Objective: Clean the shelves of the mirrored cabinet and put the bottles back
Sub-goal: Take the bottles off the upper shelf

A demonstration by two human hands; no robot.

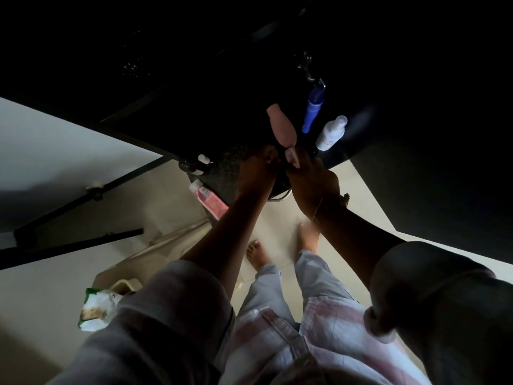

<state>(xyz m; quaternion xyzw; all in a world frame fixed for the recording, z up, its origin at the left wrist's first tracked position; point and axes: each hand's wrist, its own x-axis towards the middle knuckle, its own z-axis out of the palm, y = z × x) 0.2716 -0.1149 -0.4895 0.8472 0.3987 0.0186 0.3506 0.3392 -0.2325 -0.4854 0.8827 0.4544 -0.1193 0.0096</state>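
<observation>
The scene is very dark. A pink bottle [281,126] stands tilted over the dark counter [230,165], and my right hand [312,187] grips its pale lower end. My left hand [256,175] is curled right beside it, fingertips touching that same end; the darkness hides whether it grips. Just behind stand a blue bottle [312,111] and a white bottle [331,133]. A pink tube [211,202] lies at the counter's near left edge, with small white-capped bottles [204,160] above it. The mirrored cabinet is lost in the dark.
A dark rail [83,195] runs along the pale wall on the left. A green-and-white packet [97,308] rests on a beige fixture at lower left. My bare feet [258,252] stand on the light tiled floor below the counter.
</observation>
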